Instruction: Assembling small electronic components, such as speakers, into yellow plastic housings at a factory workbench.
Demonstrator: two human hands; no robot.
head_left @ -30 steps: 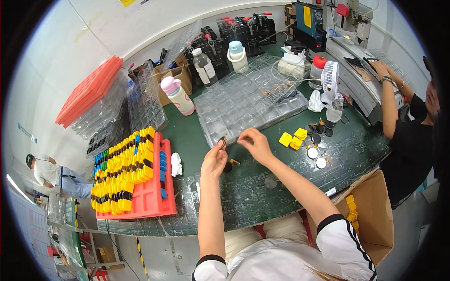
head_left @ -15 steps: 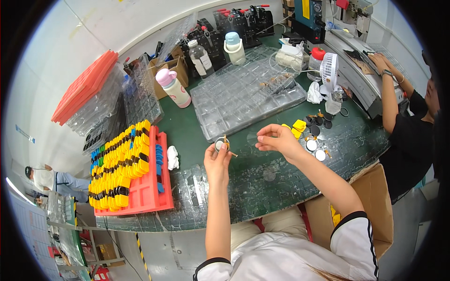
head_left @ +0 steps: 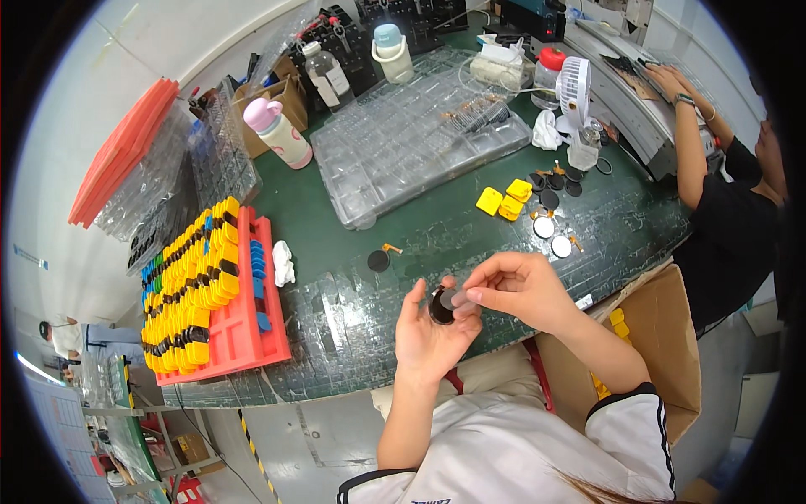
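Observation:
Over the near part of the table, my left hand (head_left: 432,336) is turned palm up and holds a black round disc (head_left: 440,306) in its fingers. Close against it, my right hand (head_left: 525,290) pinches a small translucent film (head_left: 461,301) between thumb and fingertips, at the disc's face. Whether the film touches the disc I cannot tell. Beyond my left hand, a black round part (head_left: 379,261) with an orange ribbon tail lies on the table. Past my right hand lie three yellow square pieces (head_left: 489,201), and beside them several black and white-faced discs (head_left: 544,227), some with ribbon tails.
A red rack (head_left: 227,336) full of yellow pieces stands at left, beside a crumpled white tissue (head_left: 283,263). Clear plastic trays (head_left: 369,181) lie mid-table, with bottles (head_left: 281,139) behind. A white fan (head_left: 574,92) stands at right. A co-worker (head_left: 730,202) works beyond it; a cardboard box (head_left: 663,344) sits below.
The view has shifted. My hands have come together nearer my body. The white-faced part left my left hand, which now holds a black disc; a ribbon-tailed black part now lies on the table.

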